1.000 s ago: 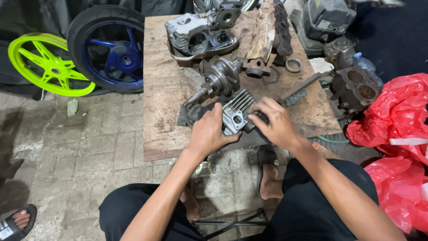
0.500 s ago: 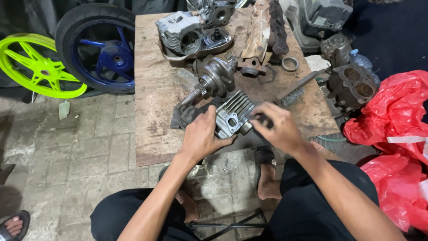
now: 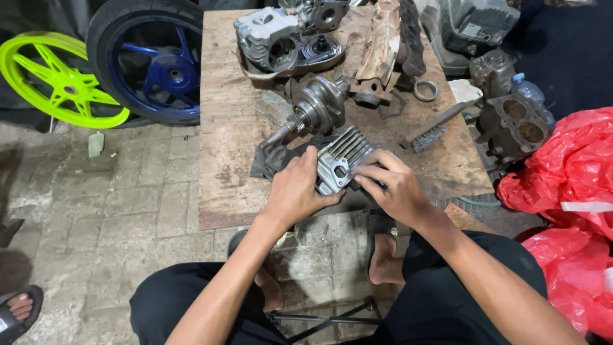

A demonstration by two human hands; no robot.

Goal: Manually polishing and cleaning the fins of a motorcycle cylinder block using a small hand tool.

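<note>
Gripping a finned grey metal cylinder part from both sides, the two hands are working at the near edge of a worn wooden board that is serving as a low table.

Left hand: lying over the part's left end, fingers curled around it, palm down, thumb tucked under the lower edge.

Right hand: resting against the part's right side, fingers pressed together and bent, fingertips touching the flat face beside a round hole. Whether it is pinching a small tool is not possible to tell.

Finned part: sitting on a dark rag, fins facing up and away, tilted slightly toward the person.

Items lying on the board behind it:
- crankshaft assembly, just beyond the left hand, its shaft pointing down-left;
- grey engine casing at the far edge;
- rusty long metal piece to the right of the casing;
- small metal ring near the rusty piece;
- wire brush, lying diagonally, well right of the finned part.

Items lying off the board:
- dark twin-bore engine block at right;
- red plastic bags at far right;
- blue-rimmed wheel with tyre and a neon green wheel rim at upper left, on the paved floor;
- another person's sandalled foot at lower left.
</note>
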